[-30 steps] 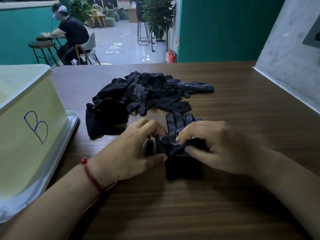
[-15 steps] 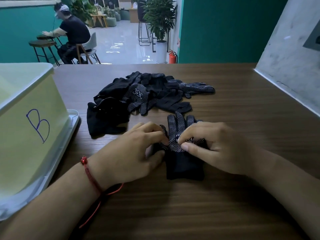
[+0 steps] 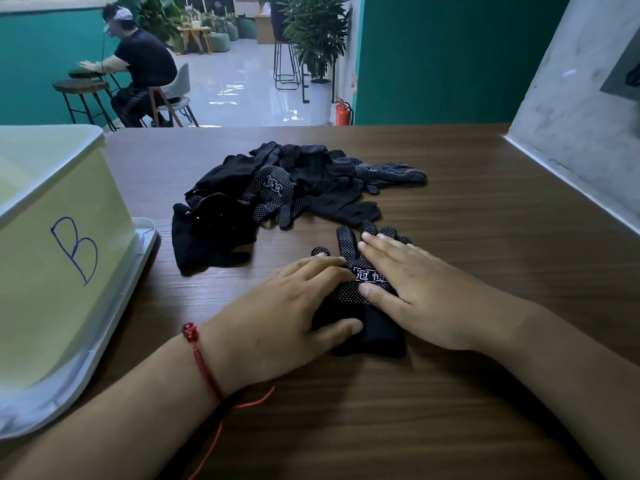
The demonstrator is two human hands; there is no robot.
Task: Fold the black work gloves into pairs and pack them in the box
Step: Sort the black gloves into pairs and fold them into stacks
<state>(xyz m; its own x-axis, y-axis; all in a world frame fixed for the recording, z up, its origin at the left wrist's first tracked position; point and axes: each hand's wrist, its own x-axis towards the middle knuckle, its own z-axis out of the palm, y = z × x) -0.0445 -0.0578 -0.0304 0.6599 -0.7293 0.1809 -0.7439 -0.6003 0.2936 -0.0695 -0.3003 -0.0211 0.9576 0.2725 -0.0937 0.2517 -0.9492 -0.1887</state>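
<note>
A black dotted work glove [image 3: 360, 292] lies flat on the brown table, fingers pointing away, a white logo on its palm. My left hand [image 3: 287, 313] lies flat on its left side, thumb on the cuff. My right hand [image 3: 415, 289] presses flat on its right side, fingers spread over the glove's fingers. Whether a second glove lies under it is hidden. A loose pile of black gloves [image 3: 294, 188] sits farther back. A folded black bundle [image 3: 207, 237] rests at the pile's left. The pale box marked "B" [image 3: 62, 258] stands at the left.
The box sits on a white lid or tray [image 3: 114, 306]. A grey wall [image 3: 581, 133] borders the table on the right. Beyond the table's far edge a person sits at a small round table, with plants, stools and a fire extinguisher [image 3: 343, 112].
Both hands went from pinching and tugging the glove's middle to lying flat and spread on it. The glove now lies smoothed out with its logo showing.
</note>
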